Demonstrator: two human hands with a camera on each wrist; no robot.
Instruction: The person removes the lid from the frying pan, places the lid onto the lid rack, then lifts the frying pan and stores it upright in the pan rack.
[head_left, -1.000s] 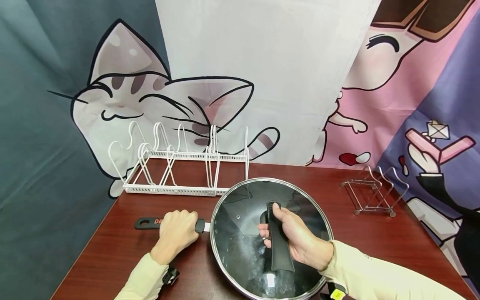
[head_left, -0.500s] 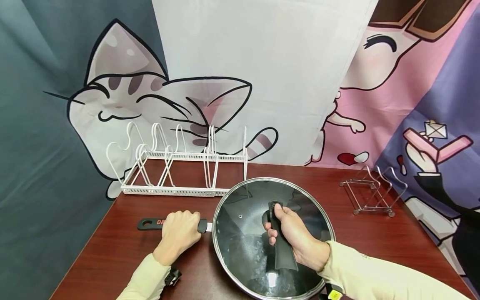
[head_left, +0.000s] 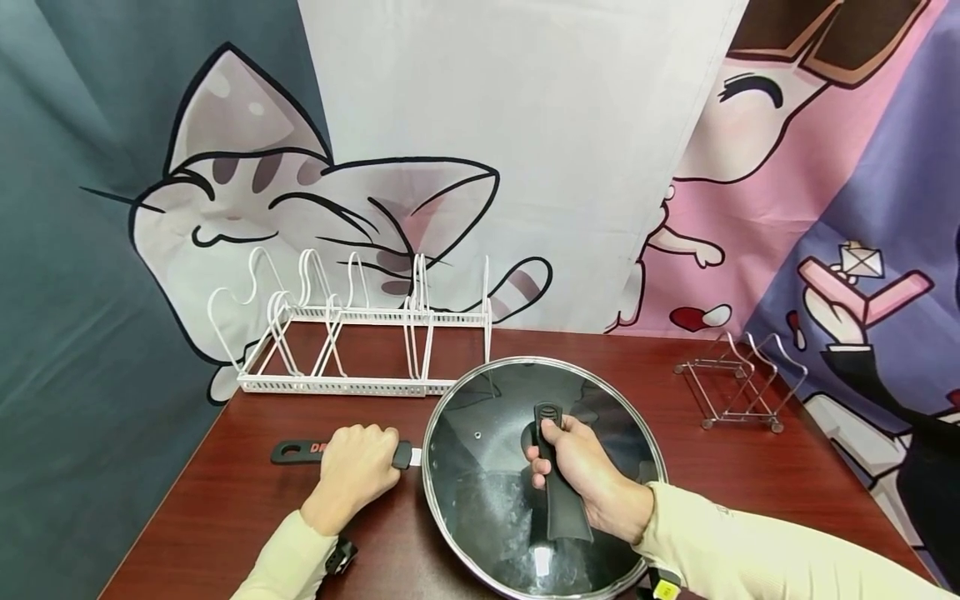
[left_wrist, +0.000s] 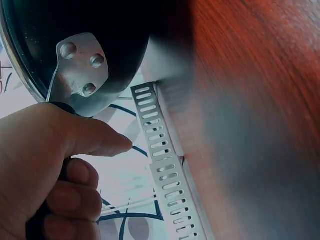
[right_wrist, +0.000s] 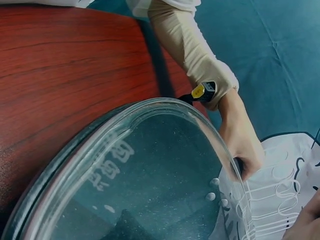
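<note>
A frying pan with a glass lid [head_left: 480, 500] on it takes up the front middle of the head view. My left hand [head_left: 358, 468] grips the pan's black handle [head_left: 288, 452], fingers wrapped round it. In the left wrist view the dark pan side [left_wrist: 125, 30] shows its riveted metal bracket [left_wrist: 82, 70]. Over the lid, my right hand [head_left: 592, 475] holds the upright black lid handle [head_left: 567, 512], its thumb near the top. The right wrist view shows the lid's clear rim [right_wrist: 162, 102] over the pan edge, with my left hand [right_wrist: 242, 140] beyond.
A white wire rack [head_left: 337, 386] stands behind the pan at the back left, its right end close to the lid's rim. A smaller metal rack [head_left: 742, 387] sits at the right on the brown table [head_left: 637, 358]. Cartoon-printed cloth [head_left: 562, 125] hangs behind.
My right thumb has slid a little down the lid handle, leaving more of its top bare. The head view has shifted slightly. Both hands keep their holds.
</note>
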